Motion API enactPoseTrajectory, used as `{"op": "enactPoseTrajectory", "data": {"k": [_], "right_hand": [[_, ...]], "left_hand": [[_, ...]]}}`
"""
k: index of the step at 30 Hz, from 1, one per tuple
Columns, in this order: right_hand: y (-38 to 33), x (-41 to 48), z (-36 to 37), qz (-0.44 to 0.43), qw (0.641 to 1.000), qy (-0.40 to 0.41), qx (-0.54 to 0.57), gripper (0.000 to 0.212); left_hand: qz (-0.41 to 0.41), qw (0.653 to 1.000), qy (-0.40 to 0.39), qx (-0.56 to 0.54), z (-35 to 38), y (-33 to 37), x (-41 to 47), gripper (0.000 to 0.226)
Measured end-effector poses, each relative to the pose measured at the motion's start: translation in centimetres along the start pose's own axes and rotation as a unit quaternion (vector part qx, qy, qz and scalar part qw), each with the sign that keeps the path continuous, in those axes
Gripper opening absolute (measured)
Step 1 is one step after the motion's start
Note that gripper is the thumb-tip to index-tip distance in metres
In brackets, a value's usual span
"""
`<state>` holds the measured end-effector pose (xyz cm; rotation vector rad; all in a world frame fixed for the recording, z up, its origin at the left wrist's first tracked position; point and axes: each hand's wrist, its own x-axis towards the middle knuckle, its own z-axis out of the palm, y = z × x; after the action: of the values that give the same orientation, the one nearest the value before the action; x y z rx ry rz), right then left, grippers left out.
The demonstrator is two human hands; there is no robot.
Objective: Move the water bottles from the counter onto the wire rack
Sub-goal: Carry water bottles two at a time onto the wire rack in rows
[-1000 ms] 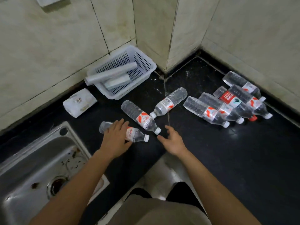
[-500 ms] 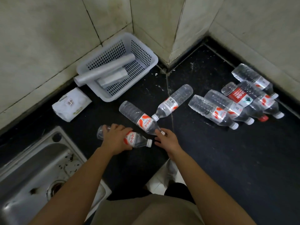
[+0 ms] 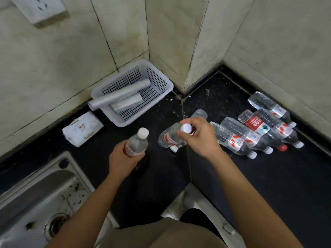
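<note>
On a black counter lie clear water bottles with white caps and red-and-white labels. My left hand grips one bottle around its body and holds it upright above the counter. My right hand holds a second bottle by the neck, just under its cap. Below that hand a third bottle lies on its side, mostly hidden. Several more bottles lie side by side at the right, one with a red label. No wire rack is in view.
A white perforated basket with grey rolls stands in the wall corner. A white tissue pack lies left of it. A steel sink fills the lower left. Tiled walls close the back and right, with a wall socket above.
Both hands have closed on bottles that lay on the counter and lifted them. The left bottle went from lying to upright. The view has shifted.
</note>
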<state>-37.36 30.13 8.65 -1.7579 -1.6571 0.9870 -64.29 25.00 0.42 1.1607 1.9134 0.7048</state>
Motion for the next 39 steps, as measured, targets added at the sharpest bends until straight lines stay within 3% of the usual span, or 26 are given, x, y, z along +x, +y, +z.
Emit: {"op": "enactPoseTrajectory", "data": {"k": [3, 8, 10, 14, 18, 23, 28, 33, 35, 39], "right_hand": [[-0.3, 0.2, 1.9, -0.011, 0.999, 0.018, 0.025, 0.029], [-0.1, -0.4, 6.9, -0.025, 0.998, -0.041, 0.028, 0.043], [-0.5, -0.4, 8.4, -0.018, 0.999, -0.037, 0.036, 0.052], [-1.8, 0.3, 8.9, -0.013, 0.999, -0.039, 0.034, 0.066], [-0.8, -1.1, 7.7, -0.019, 0.998, -0.046, 0.04, 0.055], [1.3, -7.1, 5.2, 0.049, 0.982, 0.055, 0.176, 0.05], [3.0, -13.6, 0.6, 0.074, 0.951, 0.189, 0.233, 0.051], [4.6, -20.0, -5.5, 0.057, 0.902, 0.353, 0.24, 0.031], [5.1, -22.6, -8.4, 0.056, 0.87, 0.415, 0.26, 0.02], [6.4, -29.0, -14.3, 0.062, 0.813, 0.513, 0.269, 0.022]], "left_hand": [[-0.067, 0.992, 0.049, -0.095, -0.5, 0.7, -0.2, 0.065], [-0.074, 0.981, 0.1, -0.15, -0.8, -0.2, -1.3, 0.076], [-0.055, 0.981, 0.094, -0.163, -1.0, -0.5, -2.0, 0.081], [-0.023, 0.982, 0.053, -0.179, -1.8, -1.1, -3.2, 0.052], [-0.017, 0.984, 0.0, -0.176, -2.3, -1.1, -3.6, 0.077], [0.016, 0.991, -0.048, -0.123, -1.5, 0.0, -2.6, 0.066], [0.012, 0.976, -0.101, -0.195, 2.7, 5.5, -4.7, 0.055], [0.059, 0.918, -0.249, -0.303, 8.3, 13.1, -10.2, 0.067], [0.075, 0.89, -0.305, -0.33, 10.1, 16.2, -13.2, 0.061], [0.124, 0.846, -0.425, -0.296, 13.7, 21.1, -20.5, 0.058]]}}
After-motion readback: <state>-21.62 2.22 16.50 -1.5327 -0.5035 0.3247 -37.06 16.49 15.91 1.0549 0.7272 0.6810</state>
